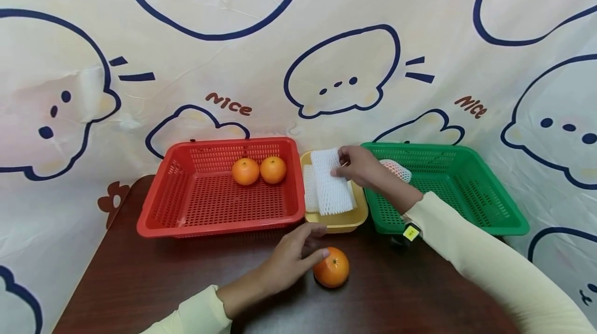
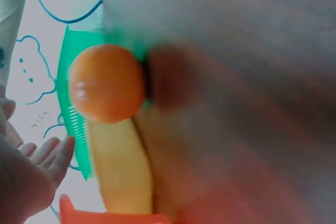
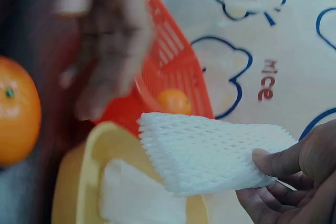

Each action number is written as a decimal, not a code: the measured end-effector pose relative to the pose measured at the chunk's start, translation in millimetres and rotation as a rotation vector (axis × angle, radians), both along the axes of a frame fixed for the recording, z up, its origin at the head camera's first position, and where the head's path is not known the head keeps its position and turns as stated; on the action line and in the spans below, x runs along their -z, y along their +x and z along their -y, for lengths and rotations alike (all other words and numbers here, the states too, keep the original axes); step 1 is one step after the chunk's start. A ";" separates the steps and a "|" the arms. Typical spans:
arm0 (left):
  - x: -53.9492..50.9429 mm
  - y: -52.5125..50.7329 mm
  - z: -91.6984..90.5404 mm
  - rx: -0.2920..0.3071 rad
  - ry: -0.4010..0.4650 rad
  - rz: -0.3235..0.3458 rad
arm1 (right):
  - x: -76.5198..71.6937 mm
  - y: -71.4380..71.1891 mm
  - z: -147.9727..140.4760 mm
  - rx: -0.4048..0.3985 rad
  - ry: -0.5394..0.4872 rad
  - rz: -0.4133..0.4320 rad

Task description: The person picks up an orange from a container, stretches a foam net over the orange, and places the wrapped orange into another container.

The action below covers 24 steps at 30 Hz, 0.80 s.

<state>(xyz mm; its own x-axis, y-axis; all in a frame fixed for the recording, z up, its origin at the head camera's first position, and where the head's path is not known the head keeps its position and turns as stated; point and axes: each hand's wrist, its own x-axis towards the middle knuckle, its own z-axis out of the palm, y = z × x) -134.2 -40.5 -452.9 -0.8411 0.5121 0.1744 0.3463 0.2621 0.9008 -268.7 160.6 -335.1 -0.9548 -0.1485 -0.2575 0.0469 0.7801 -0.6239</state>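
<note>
**While the right hand (image 1: 358, 167) pinches the foam net (image 1: 332, 184), the left hand (image 1: 294, 259) is unclenched by the orange (image 1: 331, 267)**

Right thumb and fingers are clamped on one end of the net; the other end hangs flat over the yellow basket (image 1: 342, 226). Left fingers are apart, gripping nothing; thumb overlaps the orange's edge in the head view, can't tell if it touches. Orange sits on the table (image 1: 396, 292), in front of the yellow basket.

To do it well: lift net high enough to avoid dragging the spare net (image 1: 311, 194) along. Net looks flattened, so I'd spread its mouth with both hands first. Steady the orange; it would likely roll.

Edges: red basket (image 1: 219, 229) and green basket (image 1: 438, 158) flank the yellow one closely, so sideways room there is tight. Right forearm crosses the green rim, near the netted fruit (image 1: 396, 169); lift before pulling back. Best working room: the table strip in front of the baskets.
</note>
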 end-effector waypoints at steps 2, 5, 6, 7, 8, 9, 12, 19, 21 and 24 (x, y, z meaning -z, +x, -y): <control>-8.8 -1.0 0.7 -0.041 0.053 -0.045 | -2.3 8.4 -1.4 -0.012 -0.022 -0.003; -22.0 -3.6 2.7 -0.145 0.110 -0.105 | -5.9 19.8 -3.0 -0.034 -0.050 -0.011; -26.7 -4.9 3.3 -0.187 0.122 -0.114 | -7.0 23.4 -3.4 -0.043 -0.057 -0.015; -30.7 -6.5 4.0 -0.233 0.134 -0.111 | -7.8 27.0 -3.7 -0.052 -0.063 -0.021; -34.7 -8.6 4.6 -0.270 0.146 -0.102 | -8.1 30.2 -4.1 -0.064 -0.073 -0.029; -38.3 -11.2 5.1 -0.298 0.162 -0.086 | -8.5 33.4 -4.4 -0.075 -0.085 -0.036; -46.7 -18.9 5.7 -0.341 0.201 -0.029 | -8.4 43.1 -4.8 -0.114 -0.131 -0.055; -56.9 -28.1 2.3 -0.338 0.232 0.054 | -8.2 62.5 -1.2 -0.161 -0.203 -0.056; -58.3 -29.2 1.1 -0.345 0.222 0.064 | -8.1 66.2 0.0 -0.164 -0.206 -0.059; -60.3 -30.3 0.3 -0.358 0.195 0.065 | -7.0 70.3 1.0 -0.169 -0.195 -0.071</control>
